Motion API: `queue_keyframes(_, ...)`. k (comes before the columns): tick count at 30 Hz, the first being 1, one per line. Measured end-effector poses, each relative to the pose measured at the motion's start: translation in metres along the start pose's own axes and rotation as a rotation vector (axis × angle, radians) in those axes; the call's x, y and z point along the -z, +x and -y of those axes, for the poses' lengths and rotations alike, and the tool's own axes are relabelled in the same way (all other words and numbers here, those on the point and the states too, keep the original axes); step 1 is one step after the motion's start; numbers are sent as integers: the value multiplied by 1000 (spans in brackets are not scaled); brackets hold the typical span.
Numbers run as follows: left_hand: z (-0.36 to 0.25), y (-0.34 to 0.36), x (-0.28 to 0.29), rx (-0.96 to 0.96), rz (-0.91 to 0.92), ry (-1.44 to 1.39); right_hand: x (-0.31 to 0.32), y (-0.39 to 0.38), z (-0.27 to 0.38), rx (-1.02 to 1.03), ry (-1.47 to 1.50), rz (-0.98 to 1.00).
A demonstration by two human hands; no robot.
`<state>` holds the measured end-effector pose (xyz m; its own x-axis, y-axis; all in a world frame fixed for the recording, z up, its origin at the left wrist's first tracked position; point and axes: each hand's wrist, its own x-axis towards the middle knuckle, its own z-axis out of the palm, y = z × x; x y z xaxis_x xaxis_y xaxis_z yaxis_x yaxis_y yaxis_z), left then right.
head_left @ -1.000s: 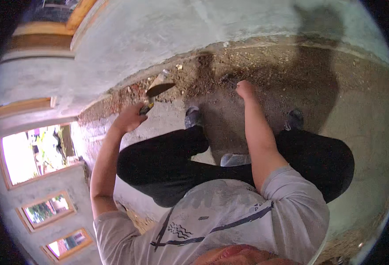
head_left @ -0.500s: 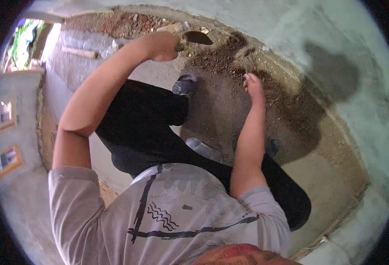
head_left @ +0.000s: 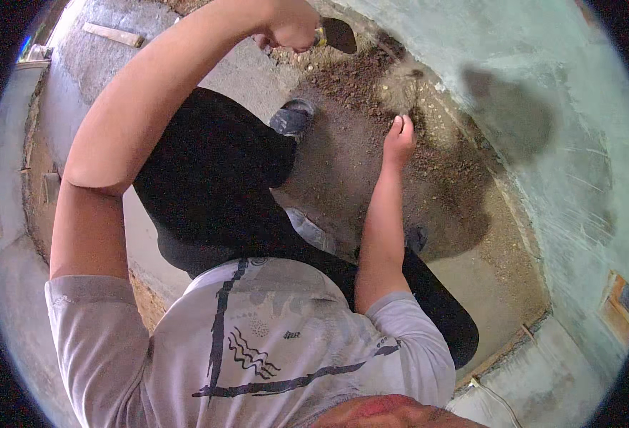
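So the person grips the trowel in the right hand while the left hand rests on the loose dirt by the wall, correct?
Not quite: the hands are swapped. The head view shows the left hand gripping the trowel, while the right hand rests on the loose dirt by the wall.

Trowel [head_left: 337,34] higher, right hand [head_left: 398,140] nearer wall.

Concrete floor [head_left: 243,78]; loose brown soil [head_left: 371,93] heaped by wall.

Left hand [head_left: 291,27] grips trowel [head_left: 337,33]; right hand [head_left: 398,137] rests on loose soil [head_left: 357,85] by wall [head_left: 514,64].
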<state>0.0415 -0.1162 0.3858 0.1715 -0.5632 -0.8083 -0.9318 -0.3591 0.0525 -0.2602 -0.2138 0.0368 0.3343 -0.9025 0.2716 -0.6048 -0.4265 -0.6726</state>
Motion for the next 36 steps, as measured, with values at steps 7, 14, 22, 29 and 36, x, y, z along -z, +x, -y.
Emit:
queue_keyframes(7,-1,-2,-4,-24,82,44,-24,-34,-25,-423,-235,442)
queue_keyframes(14,-8,-17,-3,-30,16,44,-14,0,-15,-121,46,38)
queue_keyframes(22,-10,-23,-8,-48,-202,-14,-25,-4,-3,-54,166,6)
queue_keyframes(29,-1,-20,-7,-32,-242,-28,-36,-14,-23,-284,136,43)
queue_keyframes(36,-1,-4,-10,89,-141,-29,-33,13,-7,-67,290,-165)
